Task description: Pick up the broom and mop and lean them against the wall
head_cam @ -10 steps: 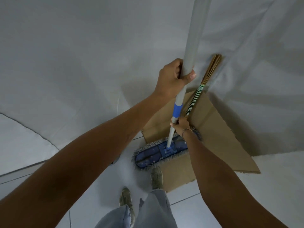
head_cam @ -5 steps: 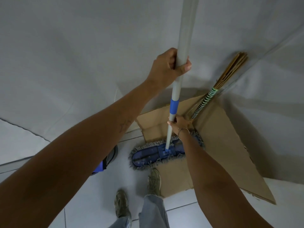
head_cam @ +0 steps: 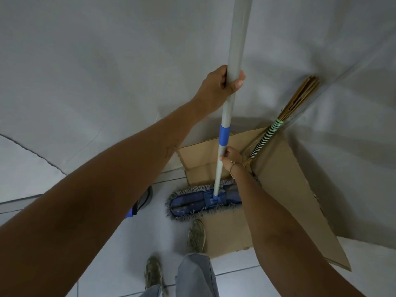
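The mop stands nearly upright in front of me, its grey pole (head_cam: 236, 39) with a blue collar running down to a flat blue fringed head (head_cam: 199, 201) on the floor. My left hand (head_cam: 220, 86) grips the pole high up. My right hand (head_cam: 231, 156) holds the pole low down, just under the blue collar. The broom (head_cam: 265, 136), with a green-and-black striped handle and bundled straw sticks, leans against the white-draped wall to the right of the mop, apart from both hands.
A flattened cardboard sheet (head_cam: 285, 189) lies on the tiled floor under the mop head and broom. White cloth (head_cam: 107, 71) covers the wall ahead. A dark and blue object (head_cam: 141, 202) shows beneath my left forearm. My two shoes (head_cam: 196, 235) stand just behind the mop head.
The view has shifted, so the broom now appears farther right. My left hand sits slightly higher in view on the pole. Both hands keep their grip on the mop.
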Demonstrator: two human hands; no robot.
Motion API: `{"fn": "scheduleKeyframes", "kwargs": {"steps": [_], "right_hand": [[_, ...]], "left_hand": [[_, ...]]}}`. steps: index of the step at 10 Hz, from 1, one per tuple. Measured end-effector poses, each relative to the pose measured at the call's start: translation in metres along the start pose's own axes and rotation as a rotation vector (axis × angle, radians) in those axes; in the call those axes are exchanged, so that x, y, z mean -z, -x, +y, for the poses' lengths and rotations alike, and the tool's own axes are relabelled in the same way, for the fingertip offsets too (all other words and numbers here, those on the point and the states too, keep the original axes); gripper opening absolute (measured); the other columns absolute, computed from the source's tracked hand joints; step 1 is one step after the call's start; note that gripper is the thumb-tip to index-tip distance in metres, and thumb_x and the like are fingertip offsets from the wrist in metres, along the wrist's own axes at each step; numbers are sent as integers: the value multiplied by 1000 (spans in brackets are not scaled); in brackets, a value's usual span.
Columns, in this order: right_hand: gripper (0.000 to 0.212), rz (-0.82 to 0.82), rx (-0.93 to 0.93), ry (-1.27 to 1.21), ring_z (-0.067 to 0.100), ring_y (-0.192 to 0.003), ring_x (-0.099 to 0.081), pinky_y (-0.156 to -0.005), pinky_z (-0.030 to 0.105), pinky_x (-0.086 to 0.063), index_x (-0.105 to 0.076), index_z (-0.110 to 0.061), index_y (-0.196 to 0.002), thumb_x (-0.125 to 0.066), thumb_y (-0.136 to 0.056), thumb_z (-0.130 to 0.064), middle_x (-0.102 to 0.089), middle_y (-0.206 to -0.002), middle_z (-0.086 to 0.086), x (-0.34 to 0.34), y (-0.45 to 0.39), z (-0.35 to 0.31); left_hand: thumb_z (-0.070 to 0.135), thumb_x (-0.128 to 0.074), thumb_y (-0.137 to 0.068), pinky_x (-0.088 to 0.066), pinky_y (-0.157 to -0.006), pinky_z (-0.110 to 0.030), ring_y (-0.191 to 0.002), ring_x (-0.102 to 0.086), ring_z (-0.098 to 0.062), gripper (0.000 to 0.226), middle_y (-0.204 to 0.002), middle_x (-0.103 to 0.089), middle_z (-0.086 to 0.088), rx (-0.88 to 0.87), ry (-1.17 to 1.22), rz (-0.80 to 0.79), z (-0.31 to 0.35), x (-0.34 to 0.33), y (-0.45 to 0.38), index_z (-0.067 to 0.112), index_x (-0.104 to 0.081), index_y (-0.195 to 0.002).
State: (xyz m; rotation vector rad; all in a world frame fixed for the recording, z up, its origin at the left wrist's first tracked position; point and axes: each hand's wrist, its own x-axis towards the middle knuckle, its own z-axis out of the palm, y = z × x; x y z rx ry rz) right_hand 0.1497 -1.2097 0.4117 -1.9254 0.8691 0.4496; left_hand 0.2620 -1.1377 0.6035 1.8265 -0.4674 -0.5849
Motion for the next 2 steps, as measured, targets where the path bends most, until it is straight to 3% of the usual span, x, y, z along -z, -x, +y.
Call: {"fn": "scheduleKeyframes", "kwargs": {"steps": [1,2], "right_hand": [[26,25,15,54,33,-103,-61,-78,30,-50,-62,5,-112,-48,-91,-2,-65,-115,23,5,17,8],[29,54,-11,28,31,-103,-61,-77,24,-49,-64,6,-112,-45,-91,0,-65,-118,21,4,40,18]], "left_hand": [[18,-48,-96,-45,-105,-47,-106,-54,-21,35,-116,-58,-14,2,-126,-46,-4,1,17,2,-47,-127],[26,-43,-98,-32,-114,-32,-135,-39,-18,49,-147,-42,-6,27,-248,-48,-17,5,48,10,-32,-143]]}}
